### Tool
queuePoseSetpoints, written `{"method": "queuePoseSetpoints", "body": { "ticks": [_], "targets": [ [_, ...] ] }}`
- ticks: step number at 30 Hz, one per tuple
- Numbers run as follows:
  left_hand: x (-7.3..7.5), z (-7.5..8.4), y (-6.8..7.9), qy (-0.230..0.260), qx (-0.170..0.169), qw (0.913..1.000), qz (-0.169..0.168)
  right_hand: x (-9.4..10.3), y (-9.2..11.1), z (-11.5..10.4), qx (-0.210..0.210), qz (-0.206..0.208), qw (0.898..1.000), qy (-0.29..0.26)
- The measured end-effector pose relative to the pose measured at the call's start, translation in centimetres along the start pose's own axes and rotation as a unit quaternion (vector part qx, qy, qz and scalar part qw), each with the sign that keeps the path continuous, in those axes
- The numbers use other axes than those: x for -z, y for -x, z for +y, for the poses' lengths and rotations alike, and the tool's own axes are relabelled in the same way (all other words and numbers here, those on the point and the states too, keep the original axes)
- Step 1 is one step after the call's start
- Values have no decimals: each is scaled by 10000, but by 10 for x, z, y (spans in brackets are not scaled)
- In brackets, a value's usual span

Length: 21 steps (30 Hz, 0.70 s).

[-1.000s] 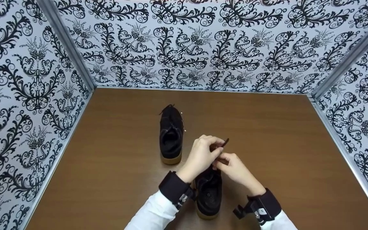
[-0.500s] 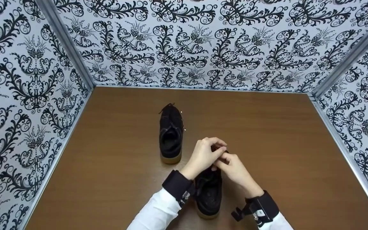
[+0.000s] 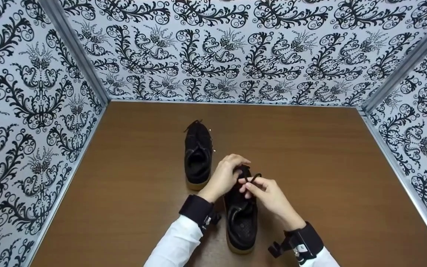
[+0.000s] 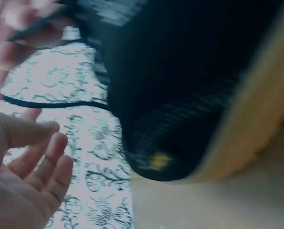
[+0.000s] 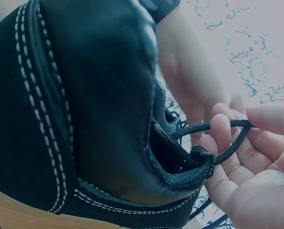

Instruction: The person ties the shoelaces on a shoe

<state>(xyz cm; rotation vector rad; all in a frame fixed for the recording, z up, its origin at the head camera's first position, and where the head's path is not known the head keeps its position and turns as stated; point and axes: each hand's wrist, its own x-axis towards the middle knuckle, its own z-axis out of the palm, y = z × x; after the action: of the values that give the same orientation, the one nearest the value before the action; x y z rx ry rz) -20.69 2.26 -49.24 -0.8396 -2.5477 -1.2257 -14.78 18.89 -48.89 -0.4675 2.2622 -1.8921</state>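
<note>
In the head view a black shoe (image 3: 242,243) with a tan sole stands between the hands, toe pointing away. Thumb and fingers of my right hand (image 3: 272,194) pinch its black shoelace (image 5: 194,128), which forms a loop above the shoe opening in the right wrist view. On the other side, my left hand (image 3: 224,178) is beside the laced front of the shoe. Its fingers are loosely bent in the left wrist view, and a strand of the shoelace (image 4: 56,104) runs just above them. Part of the lacing is hidden by both hands.
A matching black shoe (image 3: 198,159) stands farther back and to the left on the brown tabletop (image 3: 132,178). Patterned black-and-white panels (image 3: 213,55) with grey metal edges enclose the back and both sides.
My left hand has drawn away from the right hand, back and to the left, uncovering the shoe's front. The right hand has barely moved, and a lace loop now shows at its fingers.
</note>
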Motion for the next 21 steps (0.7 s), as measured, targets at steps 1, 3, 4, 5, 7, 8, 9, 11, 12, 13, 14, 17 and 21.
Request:
{"method": "queuePoseSetpoints", "body": {
  "ticks": [1, 3, 4, 5, 7, 8, 9, 11, 12, 13, 14, 17, 21],
  "targets": [
    [-3, -2, 0, 19, -70, 9999, -74, 0, 0, 0, -7, -14, 10000, -53],
    [-8, -6, 0, 68, -204, 9996, -175, -1, 0, 0, -2, -38, 9999, -135],
    [-10, -7, 0, 94, -264, 9994, -187, -1, 0, 1, 5, -49, 9998, -166],
    [-12, -8, -1, 143, -316, 9993, -171, -2, 0, 1, 30, -62, 9998, -196],
    [-16, -10, -1, 199, -361, 9991, -53, -2, 0, 1, 47, -56, 9998, -199],
    [-17, -11, -1, 209, -352, 9992, 44, -2, -1, 2, 57, -54, 9998, -206],
    [-17, -11, -1, 206, -339, 9991, 172, -2, -1, 2, 55, -49, 9998, -209],
    [-16, -13, -2, 164, -291, 9984, 448, -2, -1, 2, 42, -19, 9997, -230],
    [-15, -13, -2, 133, -270, 9979, 579, -2, -1, 1, 12, 11, 9997, -261],
    [-12, -13, -2, 91, -249, 9973, 692, -2, -1, 1, -34, 45, 9996, -274],
    [-9, -12, -3, 67, -255, 9965, 788, -2, -1, 1, -64, 74, 9995, -289],
    [3, -7, -3, -2, -312, 9945, 998, -1, -1, 1, -148, 174, 9992, -315],
    [23, 6, -3, -171, -387, 9924, 1153, 0, -1, 2, -201, 256, 9990, -304]
  ]
}}
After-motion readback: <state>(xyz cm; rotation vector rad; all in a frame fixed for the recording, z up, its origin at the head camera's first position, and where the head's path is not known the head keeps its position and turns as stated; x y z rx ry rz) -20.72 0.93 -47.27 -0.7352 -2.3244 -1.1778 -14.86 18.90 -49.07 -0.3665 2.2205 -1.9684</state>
